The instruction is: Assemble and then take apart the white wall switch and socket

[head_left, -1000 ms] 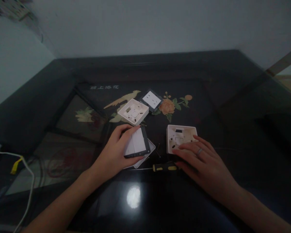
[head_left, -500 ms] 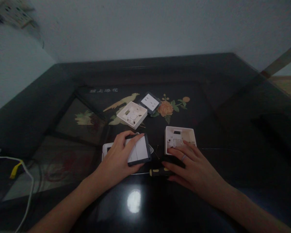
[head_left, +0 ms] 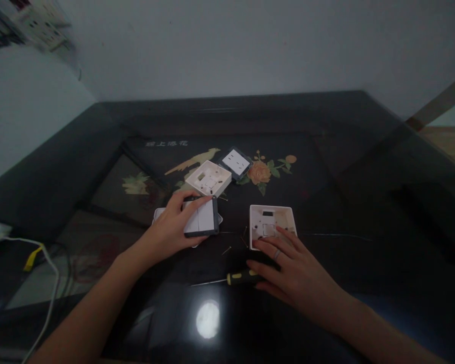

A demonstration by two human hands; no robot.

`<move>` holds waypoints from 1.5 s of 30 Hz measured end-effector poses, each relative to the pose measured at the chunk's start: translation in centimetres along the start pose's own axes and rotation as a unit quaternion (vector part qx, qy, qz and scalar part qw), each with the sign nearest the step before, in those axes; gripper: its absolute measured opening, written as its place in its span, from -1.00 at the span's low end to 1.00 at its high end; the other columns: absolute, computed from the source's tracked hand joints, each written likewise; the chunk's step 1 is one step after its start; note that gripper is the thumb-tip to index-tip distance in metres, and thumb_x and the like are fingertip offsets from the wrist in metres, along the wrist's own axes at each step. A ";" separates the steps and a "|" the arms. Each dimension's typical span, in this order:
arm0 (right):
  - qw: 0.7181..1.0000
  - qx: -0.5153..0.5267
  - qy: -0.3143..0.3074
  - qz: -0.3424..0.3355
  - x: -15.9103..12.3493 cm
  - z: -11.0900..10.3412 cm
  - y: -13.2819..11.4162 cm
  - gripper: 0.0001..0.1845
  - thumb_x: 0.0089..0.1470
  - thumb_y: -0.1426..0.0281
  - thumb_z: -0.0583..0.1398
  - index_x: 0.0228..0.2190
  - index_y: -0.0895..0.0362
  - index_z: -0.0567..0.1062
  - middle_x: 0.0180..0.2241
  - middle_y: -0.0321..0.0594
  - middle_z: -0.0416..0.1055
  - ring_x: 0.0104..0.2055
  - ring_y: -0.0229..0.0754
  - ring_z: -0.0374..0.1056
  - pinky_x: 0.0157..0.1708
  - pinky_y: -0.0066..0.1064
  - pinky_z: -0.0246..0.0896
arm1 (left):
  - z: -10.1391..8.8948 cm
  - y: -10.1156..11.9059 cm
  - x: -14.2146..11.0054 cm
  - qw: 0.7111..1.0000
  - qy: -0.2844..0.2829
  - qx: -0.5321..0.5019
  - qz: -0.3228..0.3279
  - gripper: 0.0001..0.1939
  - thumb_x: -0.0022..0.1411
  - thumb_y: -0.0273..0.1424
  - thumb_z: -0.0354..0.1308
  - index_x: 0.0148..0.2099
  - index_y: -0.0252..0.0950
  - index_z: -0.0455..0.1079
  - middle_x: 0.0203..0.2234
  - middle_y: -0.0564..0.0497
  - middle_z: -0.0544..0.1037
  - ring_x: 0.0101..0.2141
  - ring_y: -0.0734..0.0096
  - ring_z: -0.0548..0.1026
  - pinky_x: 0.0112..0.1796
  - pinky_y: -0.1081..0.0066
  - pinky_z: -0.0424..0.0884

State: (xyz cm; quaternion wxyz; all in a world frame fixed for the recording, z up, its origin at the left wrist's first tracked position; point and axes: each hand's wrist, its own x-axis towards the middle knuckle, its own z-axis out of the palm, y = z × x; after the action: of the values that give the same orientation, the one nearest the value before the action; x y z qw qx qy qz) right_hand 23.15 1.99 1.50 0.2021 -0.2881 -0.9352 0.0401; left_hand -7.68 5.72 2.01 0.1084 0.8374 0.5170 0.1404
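Observation:
My left hand (head_left: 170, 222) is closed around a wall switch panel (head_left: 205, 217) with white rockers and a dark frame. Beneath it a white cover frame (head_left: 158, 214) pokes out on both sides, mostly hidden. The fingers of my right hand (head_left: 288, 263) reach over the near wall of a white mounting box (head_left: 284, 216) and hold it. Under that same hand lies a black and yellow screwdriver (head_left: 234, 278), its shaft pointing left; part of its handle is covered. Between the hands, a small screw (head_left: 226, 250) rests on the dark tabletop.
Farther back, a second white mounting box (head_left: 212, 178) leans against a socket panel (head_left: 235, 162) with a dark frame. A white cable (head_left: 55, 283) with a yellow tag (head_left: 31, 259) runs along the left. Walls stand behind the glossy table (head_left: 337, 151).
My left hand has shifted left and away with the switch panel, uncovering a screw and the screwdriver's shaft. My right hand, the nearer mounting box and the screwdriver have moved slightly left and closer.

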 end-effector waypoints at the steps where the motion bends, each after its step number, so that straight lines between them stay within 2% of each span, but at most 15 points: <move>1: 1.000 -0.002 -0.001 -0.002 0.1 0.0 -0.1 -0.65 -0.06 0.26 0.45 -0.19 0.02 0.59 -0.07 -0.12 0.58 -0.03 0.05 0.48 0.05 0.14 0.37 | -0.2 -0.2 0.0 1.000 0.004 0.006 0.002 -0.17 0.14 -0.32 0.32 0.38 -0.07 0.05 0.19 -0.19 0.14 0.15 -0.12 0.29 0.12 -0.08 0.37; 5: 1.000 -0.007 -0.014 0.001 0.3 0.0 -0.3 -0.67 -0.03 0.27 0.43 -0.19 0.02 0.59 -0.03 -0.10 0.55 0.00 0.04 0.46 0.08 0.13 0.34 | -1.1 0.2 0.1 0.999 0.034 0.008 0.006 -0.20 0.17 -0.32 0.30 0.37 -0.06 0.04 0.18 -0.17 0.14 0.19 -0.09 0.25 0.17 -0.07 0.31; 10: 1.000 0.000 -0.026 0.004 0.2 -0.4 -0.3 -0.69 -0.06 0.31 0.45 -0.22 0.04 0.58 0.00 -0.07 0.53 0.04 0.08 0.45 0.09 0.18 0.33 | -1.3 2.7 -0.1 0.995 0.066 -0.073 0.006 -0.18 0.13 -0.25 0.37 0.34 -0.03 0.06 0.17 -0.12 0.19 0.20 -0.05 0.25 0.22 -0.07 0.25; 17: 0.999 -0.003 -0.046 0.009 0.0 -1.0 -0.7 -0.65 -0.14 0.22 0.47 -0.31 0.10 0.58 0.03 0.02 0.49 0.11 0.22 0.38 0.13 0.26 0.28 | 0.2 6.0 -1.1 0.969 -0.042 -0.242 -0.005 -0.01 0.06 -0.13 0.43 0.41 -0.07 -0.01 0.23 -0.17 0.17 0.26 -0.09 0.19 0.27 -0.08 0.15; 20: 1.000 -0.022 -0.018 -0.003 0.2 -0.8 -0.9 -0.50 -0.22 0.09 0.48 -0.27 0.12 0.59 0.00 0.06 0.50 0.07 0.25 0.40 0.09 0.27 0.33 | 0.4 6.4 -1.3 0.955 -0.051 -0.293 -0.002 -0.04 0.07 -0.10 0.41 0.40 -0.05 0.02 0.26 -0.16 0.15 0.28 -0.07 0.17 0.28 -0.06 0.13; 22: 0.999 -0.036 0.002 -0.013 0.2 -0.4 -1.0 -0.44 -0.26 0.08 0.49 -0.23 0.13 0.60 -0.02 0.07 0.52 0.04 0.26 0.42 0.07 0.28 0.35 | 0.2 6.6 -1.3 0.939 -0.055 -0.341 -0.002 -0.08 0.08 -0.06 0.39 0.39 -0.07 0.07 0.27 -0.16 0.18 0.29 -0.08 0.17 0.28 -0.07 0.10; 24: 0.999 -0.046 0.016 -0.015 0.3 -0.2 -1.1 -0.51 -0.25 0.16 0.51 -0.27 0.13 0.60 -0.04 0.06 0.52 0.03 0.24 0.42 0.08 0.26 0.36 | -0.1 6.7 -1.4 0.904 -0.062 -0.424 -0.005 -0.11 0.10 0.00 0.36 0.37 -0.10 0.11 0.28 -0.17 0.22 0.29 -0.10 0.18 0.28 -0.07 0.09; 28: 0.999 -0.031 0.033 0.000 0.2 -0.4 -1.1 -0.75 -0.09 0.31 0.44 -0.37 0.14 0.57 -0.06 0.01 0.54 0.02 0.17 0.43 0.10 0.16 0.37 | -0.1 6.9 -1.7 0.781 -0.092 -0.617 -0.027 -0.18 0.18 0.08 0.24 0.37 -0.12 0.14 0.31 -0.17 0.26 0.25 -0.08 0.30 0.25 0.00 0.19; 32: 0.999 0.011 0.037 0.015 0.2 -2.1 -0.2 -0.91 0.13 0.38 0.26 -0.30 0.13 0.55 -0.14 -0.02 0.56 -0.02 0.12 0.46 0.00 0.10 0.43 | 0.4 6.9 -1.8 0.666 -0.092 -0.737 -0.060 -0.25 0.26 0.12 0.12 0.36 -0.13 0.20 0.21 -0.16 0.42 0.16 0.04 0.44 0.21 0.10 0.27; 34: 0.998 0.047 0.033 0.032 0.1 -3.5 0.9 -0.91 0.18 0.42 0.21 -0.25 0.11 0.52 -0.20 -0.10 0.58 -0.13 0.01 0.51 -0.04 0.05 0.44 | 0.3 6.8 -1.6 0.631 -0.077 -0.769 -0.066 -0.28 0.27 0.16 0.06 0.32 -0.12 0.27 0.16 -0.13 0.48 0.13 0.10 0.47 0.20 0.14 0.29; 36: 0.993 0.088 0.023 0.070 -0.3 -5.0 2.3 -0.88 0.19 0.41 0.21 -0.21 0.07 0.51 -0.25 -0.18 0.58 -0.19 -0.07 0.53 -0.14 -0.11 0.48 | -0.1 6.7 -1.4 0.635 -0.067 -0.767 -0.062 -0.26 0.23 0.19 0.08 0.30 -0.11 0.30 0.16 -0.11 0.49 0.15 0.11 0.45 0.21 0.17 0.27; 39: 0.976 0.169 0.008 0.140 -1.1 -7.1 4.4 -0.84 0.14 0.32 0.28 -0.19 -0.02 0.54 -0.31 -0.31 0.59 -0.35 -0.21 0.54 -0.41 -0.43 0.46 | -0.7 6.3 -1.5 0.675 -0.083 -0.731 -0.062 -0.20 0.19 0.20 0.12 0.35 -0.10 0.22 0.22 -0.10 0.43 0.21 0.09 0.38 0.23 0.20 0.24; 41: 0.963 0.190 0.031 0.191 -1.7 -8.1 5.4 -0.82 0.07 0.22 0.34 -0.23 -0.07 0.58 -0.36 -0.36 0.61 -0.41 -0.23 0.54 -0.45 -0.48 0.43 | -0.6 6.0 -2.0 0.689 -0.104 -0.715 -0.059 -0.13 0.17 0.22 0.12 0.38 -0.12 0.16 0.24 -0.14 0.39 0.18 0.07 0.40 0.22 0.19 0.25; 43: 0.942 0.205 0.084 0.251 -2.0 -8.5 5.8 -0.78 -0.01 0.15 0.39 -0.30 -0.08 0.61 -0.38 -0.36 0.60 -0.41 -0.22 0.53 -0.44 -0.48 0.42 | -0.1 5.9 -2.5 0.674 -0.128 -0.725 -0.050 -0.04 0.12 0.24 0.14 0.41 -0.16 0.10 0.23 -0.18 0.38 0.14 0.02 0.42 0.19 0.13 0.29; 45: 0.907 0.247 0.152 0.304 -2.0 -8.4 5.6 -0.75 -0.08 0.10 0.42 -0.35 -0.08 0.63 -0.38 -0.32 0.58 -0.42 -0.22 0.50 -0.47 -0.49 0.39 | 0.3 6.1 -2.8 0.659 -0.147 -0.736 -0.046 -0.03 0.12 0.25 0.14 0.41 -0.15 0.06 0.20 -0.20 0.39 0.12 -0.02 0.43 0.15 0.06 0.33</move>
State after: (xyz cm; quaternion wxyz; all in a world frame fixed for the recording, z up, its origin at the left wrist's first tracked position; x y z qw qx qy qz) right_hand 30.98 5.18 7.41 0.3849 -0.5017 -0.7204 0.2849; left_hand -3.64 0.45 3.38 0.7706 0.4689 0.2595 0.3450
